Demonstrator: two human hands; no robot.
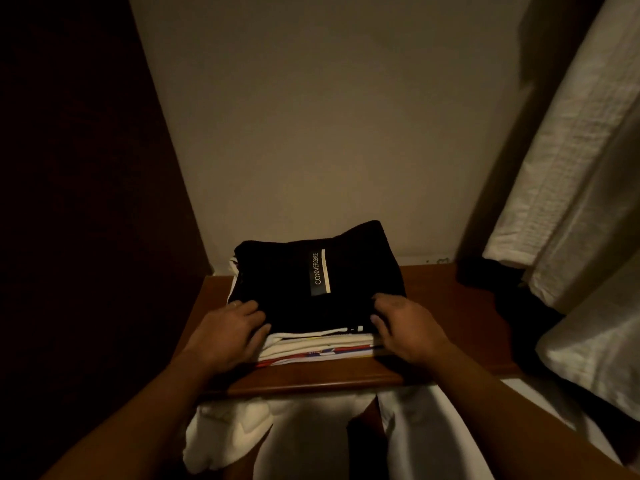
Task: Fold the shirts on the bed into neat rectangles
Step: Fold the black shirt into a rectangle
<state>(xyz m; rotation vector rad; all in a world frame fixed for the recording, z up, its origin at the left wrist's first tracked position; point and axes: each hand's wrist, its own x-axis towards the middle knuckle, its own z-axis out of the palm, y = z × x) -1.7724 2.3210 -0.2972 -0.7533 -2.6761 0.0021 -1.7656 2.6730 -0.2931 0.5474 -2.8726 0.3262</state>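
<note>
A stack of folded shirts stands on a brown wooden table [436,344] against the wall. On top lies a black shirt [294,289] with a label reading CONVERGENCE. Below it are white folded shirts [325,342] with red, blue and yellow edges showing. My left hand [228,332] holds the stack's near left corner, fingers on the black shirt and thumb at the side. My right hand [405,327] holds the near right corner, fingers curled over the top and thumb against the front edge.
White curtains [571,202] hang at the right, with a dark object [519,296] on the table beneath them. A dark panel [86,202] fills the left. White fabric [228,434] bunches below the table's front edge. The room is dim.
</note>
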